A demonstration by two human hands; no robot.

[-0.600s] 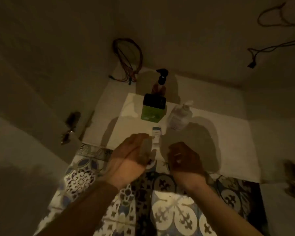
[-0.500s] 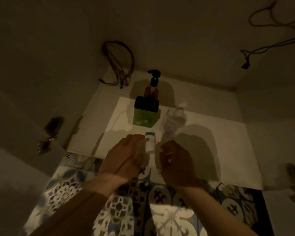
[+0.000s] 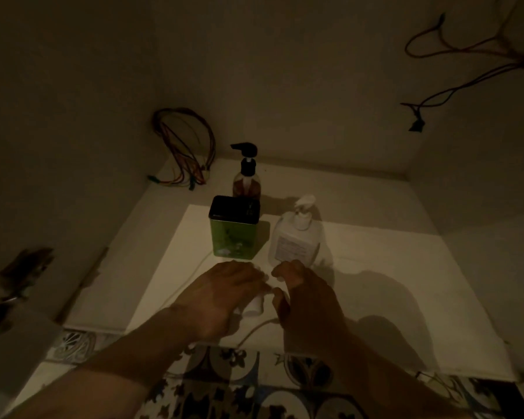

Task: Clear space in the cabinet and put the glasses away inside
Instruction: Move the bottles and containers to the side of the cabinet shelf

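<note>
I look into a dim open cabinet with a white shelf (image 3: pixel 390 267). My left hand (image 3: pixel 224 297) lies over a small white tube (image 3: pixel 253 308) near the shelf's front edge, fingers wrapped over its upper part; only its lower end shows. My right hand (image 3: pixel 306 300) is just right of the tube, fingers curled apart and holding nothing. Behind the hands stand a green tin with a black lid (image 3: pixel 233 234), a white pump bottle (image 3: pixel 297 240) and a brown pump bottle (image 3: pixel 246 179). No glasses are in view.
A bundle of coloured wires (image 3: pixel 185 152) hangs in the back left corner. A dark cord (image 3: pixel 466 71) dangles at the upper right. A thin white cord (image 3: pixel 254 331) runs over the shelf's front edge. Patterned floor tiles (image 3: pixel 224 388) lie below; a door hinge (image 3: pixel 22 273) is at left.
The view has moved closer to the shelf. My left hand has gone from beside the upright tube to over it, and my right hand has come nearer to the tube.
</note>
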